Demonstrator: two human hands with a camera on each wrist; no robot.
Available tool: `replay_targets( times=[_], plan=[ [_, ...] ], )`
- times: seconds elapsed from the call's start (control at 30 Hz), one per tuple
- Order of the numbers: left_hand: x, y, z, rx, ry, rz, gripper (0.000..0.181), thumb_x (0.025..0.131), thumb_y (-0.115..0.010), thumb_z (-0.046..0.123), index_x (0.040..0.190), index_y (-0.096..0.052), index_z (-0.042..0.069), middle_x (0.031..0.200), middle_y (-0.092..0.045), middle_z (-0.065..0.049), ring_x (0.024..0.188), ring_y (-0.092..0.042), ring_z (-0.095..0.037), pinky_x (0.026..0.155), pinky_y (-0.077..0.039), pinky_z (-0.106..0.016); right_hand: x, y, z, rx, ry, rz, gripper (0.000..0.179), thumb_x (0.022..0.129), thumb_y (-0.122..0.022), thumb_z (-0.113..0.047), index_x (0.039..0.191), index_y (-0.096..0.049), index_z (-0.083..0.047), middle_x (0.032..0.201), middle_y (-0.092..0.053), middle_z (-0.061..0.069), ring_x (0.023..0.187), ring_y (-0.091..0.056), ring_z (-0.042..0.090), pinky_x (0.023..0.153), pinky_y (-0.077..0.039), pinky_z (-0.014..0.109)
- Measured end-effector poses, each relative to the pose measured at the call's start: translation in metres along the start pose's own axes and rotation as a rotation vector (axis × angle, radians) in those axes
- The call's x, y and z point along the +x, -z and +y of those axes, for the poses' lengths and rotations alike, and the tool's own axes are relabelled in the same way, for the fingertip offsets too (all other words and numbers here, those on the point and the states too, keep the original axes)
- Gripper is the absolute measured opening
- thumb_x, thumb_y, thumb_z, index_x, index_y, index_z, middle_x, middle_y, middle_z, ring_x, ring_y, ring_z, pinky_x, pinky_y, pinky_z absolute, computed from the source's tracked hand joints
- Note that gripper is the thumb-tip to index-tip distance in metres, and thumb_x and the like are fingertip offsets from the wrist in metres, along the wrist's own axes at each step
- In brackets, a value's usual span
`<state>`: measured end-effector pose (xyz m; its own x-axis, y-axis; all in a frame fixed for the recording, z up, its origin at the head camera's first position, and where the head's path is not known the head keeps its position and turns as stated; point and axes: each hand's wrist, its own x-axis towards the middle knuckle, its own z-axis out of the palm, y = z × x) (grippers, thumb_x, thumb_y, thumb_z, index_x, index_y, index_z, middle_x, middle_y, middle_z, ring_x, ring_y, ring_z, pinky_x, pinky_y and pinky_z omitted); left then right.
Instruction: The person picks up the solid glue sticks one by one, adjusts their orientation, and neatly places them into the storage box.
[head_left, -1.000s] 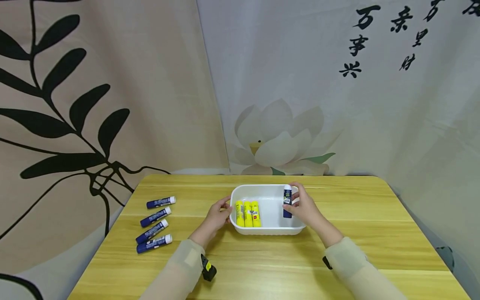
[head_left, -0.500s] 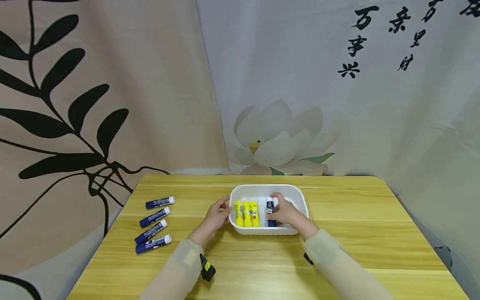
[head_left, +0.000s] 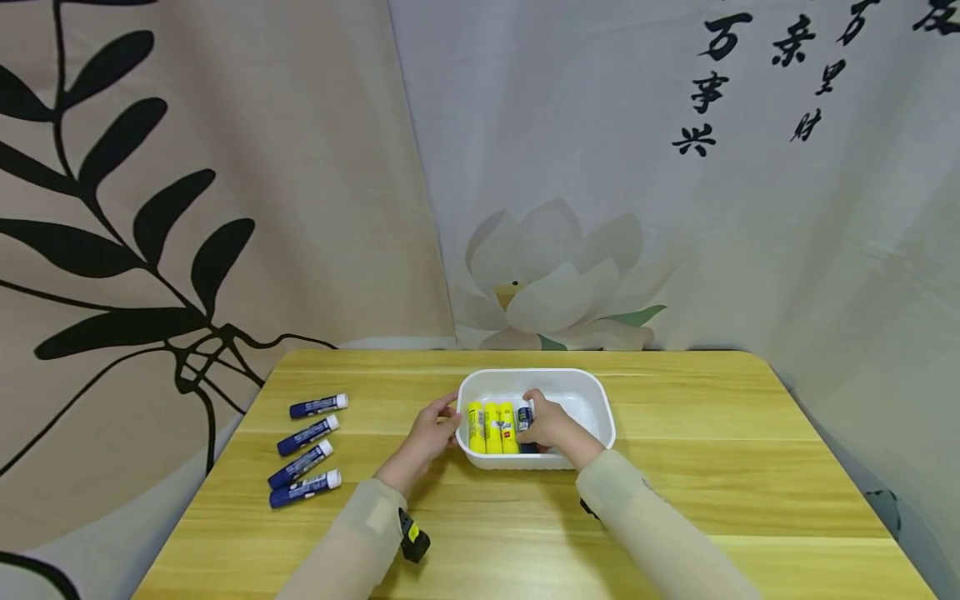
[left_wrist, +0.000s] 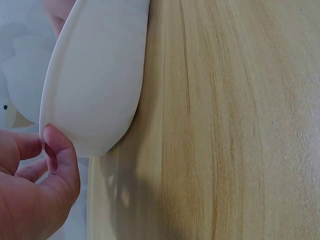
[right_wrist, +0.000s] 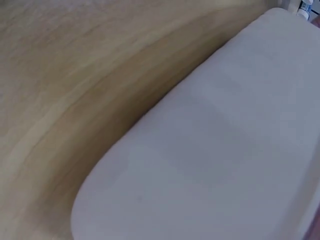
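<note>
I'm looking down on a yellowish wood-grain table (head_left: 697, 408) with rounded far corners, backed by a pale cloth hanging (head_left: 337, 167) printed with a black leafy plant (head_left: 123, 329), a whitish lotus (head_left: 555, 283) and black brush characters (head_left: 705, 92). A white plastic rectangular tray (head_left: 577, 400) sits on the table; in its left half lie three bright yellow cylindrical sticks (head_left: 492, 427) side by side.

Just right of them, inside the tray, the right hand (head_left: 553, 425) pinches a dark blue cylindrical stick (head_left: 526, 418). Those fingers cover part of it, and I can't tell whether it touches the nearest yellow one. Four dark blue, white-capped sticks (head_left: 303, 437) lie on the table, well left of the tray.

My left wrist view gives me what the head view half hides: the left hand (head_left: 435, 429) pinching the tray's rim, digits on both sides of the wall. My right wrist view shows mostly outer tray wall, with only slivers of skin at its edge.
</note>
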<state>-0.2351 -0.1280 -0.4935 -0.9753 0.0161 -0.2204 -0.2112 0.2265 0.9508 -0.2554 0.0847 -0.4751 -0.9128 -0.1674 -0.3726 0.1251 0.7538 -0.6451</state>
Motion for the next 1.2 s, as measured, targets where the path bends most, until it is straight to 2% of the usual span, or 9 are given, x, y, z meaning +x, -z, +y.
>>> replay_targets(
  times=[0.23,0.33,0.47,0.67,0.83,0.93,1.03,1.13,1.2],
  plan=[
    [0.000,-0.001,0.000,-0.001,0.001,-0.004,0.045,0.097,-0.049,0.008,0.142,-0.042,0.011,0.107,-0.046,-0.011,0.071,-0.049,-0.014,0.060,-0.047,-0.023,-0.005,0.000,-0.003,-0.030,-0.007,-0.007,0.077,0.080,-0.076,-0.018,0.143,-0.033,-0.012,0.122,-0.054,0.022,0.062,-0.060,0.020,0.056,-0.053,0.030],
    [0.000,-0.001,0.000,-0.003,0.005,-0.004,0.045,0.098,-0.049,0.008,0.142,-0.042,0.011,0.107,-0.046,-0.011,0.071,-0.049,-0.014,0.061,-0.048,-0.024,-0.009,0.005,-0.002,-0.017,0.012,-0.011,0.076,0.080,-0.076,-0.018,0.143,-0.033,-0.011,0.113,-0.057,0.020,0.063,-0.061,0.022,0.058,-0.053,0.031],
    [0.001,-0.002,0.000,-0.010,0.011,-0.005,0.045,0.098,-0.049,0.008,0.142,-0.042,0.011,0.107,-0.046,-0.011,0.071,-0.049,-0.014,0.062,-0.048,-0.025,-0.016,0.014,0.003,-0.002,0.079,0.016,0.068,0.081,-0.074,-0.015,0.139,-0.039,-0.008,0.100,-0.057,0.015,0.067,-0.060,0.024,0.060,-0.053,0.031],
    [0.000,-0.002,0.000,-0.008,0.015,-0.004,0.046,0.097,-0.049,0.008,0.142,-0.042,0.012,0.108,-0.047,-0.011,0.072,-0.050,-0.014,0.064,-0.050,-0.027,-0.026,0.033,0.014,-0.033,0.206,0.158,0.051,0.082,-0.072,-0.014,0.128,-0.053,-0.005,0.103,-0.058,0.015,0.082,-0.055,0.021,0.070,-0.051,0.033],
    [-0.001,-0.002,0.001,0.013,0.009,0.006,0.046,0.097,-0.050,0.008,0.142,-0.043,0.011,0.107,-0.048,-0.012,0.071,-0.050,-0.013,0.062,-0.051,-0.027,-0.033,0.055,0.033,-0.014,0.285,0.308,0.042,0.087,-0.064,-0.011,0.127,-0.054,-0.002,0.107,-0.057,0.018,0.086,-0.055,0.025,0.074,-0.050,0.038],
    [0.000,-0.004,0.001,0.026,0.012,0.017,0.045,0.097,-0.050,0.008,0.142,-0.044,0.012,0.105,-0.049,-0.011,0.069,-0.050,-0.013,0.061,-0.051,-0.027,-0.036,0.067,0.049,0.020,0.265,0.360,0.043,0.091,-0.058,-0.011,0.132,-0.049,0.000,0.114,-0.051,0.022,0.093,-0.053,0.032,0.078,-0.048,0.042],
    [-0.001,-0.004,0.001,0.033,0.022,0.026,0.045,0.097,-0.050,0.009,0.142,-0.045,0.015,0.106,-0.049,-0.011,0.069,-0.050,-0.013,0.062,-0.051,-0.027,-0.038,0.076,0.063,0.065,0.203,0.379,0.047,0.093,-0.054,-0.013,0.137,-0.043,0.000,0.120,-0.046,0.025,0.099,-0.049,0.037,0.079,-0.047,0.043],
    [-0.001,-0.004,0.002,0.038,0.021,0.032,0.045,0.097,-0.050,0.009,0.141,-0.045,0.014,0.107,-0.049,-0.011,0.070,-0.050,-0.013,0.062,-0.051,-0.028,-0.042,0.079,0.075,0.125,0.133,0.356,0.050,0.095,-0.051,-0.014,0.139,-0.038,0.003,0.120,-0.044,0.026,0.099,-0.050,0.036,0.076,-0.048,0.039],
    [-0.001,-0.004,0.003,0.043,0.016,0.035,0.044,0.097,-0.050,0.009,0.141,-0.045,0.013,0.107,-0.049,-0.011,0.070,-0.050,-0.013,0.062,-0.051,-0.027,-0.044,0.079,0.082,0.212,0.092,0.302,0.051,0.096,-0.049,-0.013,0.141,-0.035,0.004,0.119,-0.045,0.026,0.094,-0.053,0.032,0.074,-0.050,0.037]
  ],
)
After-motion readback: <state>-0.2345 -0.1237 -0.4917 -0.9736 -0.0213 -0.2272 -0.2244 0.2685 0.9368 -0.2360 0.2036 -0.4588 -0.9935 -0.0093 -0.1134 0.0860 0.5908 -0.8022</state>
